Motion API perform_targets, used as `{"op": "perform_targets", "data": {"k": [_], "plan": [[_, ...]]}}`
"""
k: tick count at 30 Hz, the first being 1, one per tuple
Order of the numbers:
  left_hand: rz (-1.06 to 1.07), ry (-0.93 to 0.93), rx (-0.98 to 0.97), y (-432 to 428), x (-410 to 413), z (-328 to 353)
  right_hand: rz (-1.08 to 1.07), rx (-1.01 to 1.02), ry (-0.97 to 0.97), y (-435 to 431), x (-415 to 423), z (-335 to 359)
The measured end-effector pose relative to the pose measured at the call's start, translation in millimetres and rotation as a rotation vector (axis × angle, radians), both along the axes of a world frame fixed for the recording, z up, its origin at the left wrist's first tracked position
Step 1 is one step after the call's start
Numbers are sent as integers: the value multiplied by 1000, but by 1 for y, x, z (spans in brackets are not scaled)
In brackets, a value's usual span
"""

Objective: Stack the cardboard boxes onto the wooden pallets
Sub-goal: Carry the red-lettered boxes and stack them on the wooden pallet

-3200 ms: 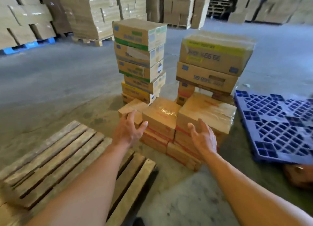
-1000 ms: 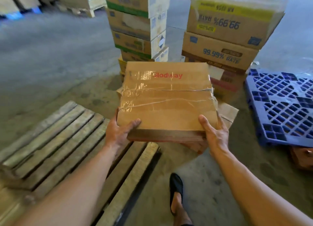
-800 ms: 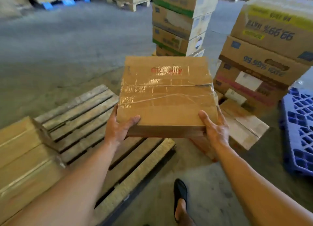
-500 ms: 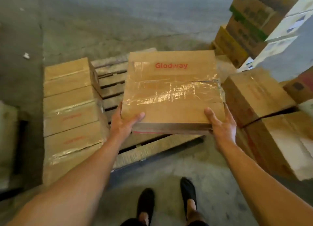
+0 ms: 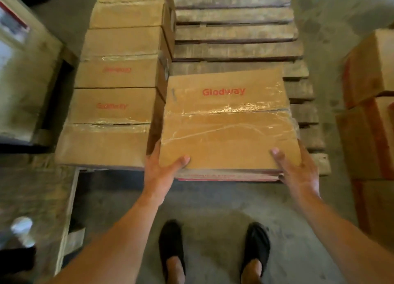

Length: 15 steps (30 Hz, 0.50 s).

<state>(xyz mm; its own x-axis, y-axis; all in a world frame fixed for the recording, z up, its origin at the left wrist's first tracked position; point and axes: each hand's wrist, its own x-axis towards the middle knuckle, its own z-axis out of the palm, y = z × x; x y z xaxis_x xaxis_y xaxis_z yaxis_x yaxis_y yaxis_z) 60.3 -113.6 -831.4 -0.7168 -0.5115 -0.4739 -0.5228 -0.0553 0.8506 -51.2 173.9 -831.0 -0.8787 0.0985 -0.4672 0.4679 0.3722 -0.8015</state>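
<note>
Fingers (image 5: 182, 160): left hand (image 5: 158, 173), right hand (image 5: 299, 172) grip Glodway cardboard box (image 5: 226, 126) near corners, over wooden pallet (image 5: 234, 34); underside hidden.

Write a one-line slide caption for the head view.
Left hand and right hand hold a taped Glodway box over the wooden pallet, beside other boxes.

held box (image 5: 228, 121) over pallet (image 5: 234, 34), right of stacked boxes (image 5: 115, 104)

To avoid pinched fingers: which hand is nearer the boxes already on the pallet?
Left. The left hand grips the carried box at its near left corner, beside the stacked boxes. The right hand grips the near right corner, across the box from them.
</note>
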Motion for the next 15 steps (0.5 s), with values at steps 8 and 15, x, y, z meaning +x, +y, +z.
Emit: {"op": "perform_targets", "data": {"k": [8,15], "plan": [[122,-44,-221,-33,11,-90,-14,-34,9,-51,14,-97],[164,-189,-479,-31,8,-111,-91,-60,11,-67,20,-122]]}}
